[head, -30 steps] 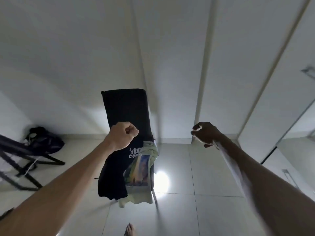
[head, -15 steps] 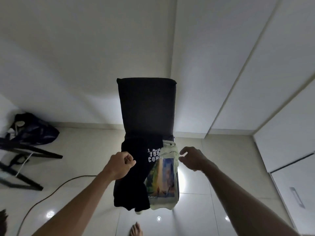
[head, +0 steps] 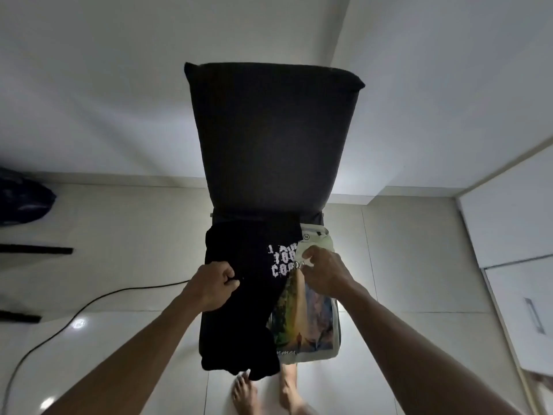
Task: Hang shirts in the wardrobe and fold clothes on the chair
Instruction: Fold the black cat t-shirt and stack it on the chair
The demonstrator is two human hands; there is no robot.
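Head view: chair [head: 269, 139] holds black shirt [head: 239, 310], pale shirt [head: 311, 324].

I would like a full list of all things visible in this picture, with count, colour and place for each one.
chair: one, black, centre, tall backrest facing the camera
black shirt: one, black with white lettering, draped over the left part of the chair seat
pale shirt: one, pale green with a colourful print, on the right part of the seat, partly under the black shirt
cable: one, black, on the floor at left
dark bag: one, dark, at the left edge
wardrobe: one, white, at right, doors closed
left hand: one, grips the black shirt
right hand: one, fingers curled at the pale shirt's collar
bare feet: two, bottom centre, on the floor
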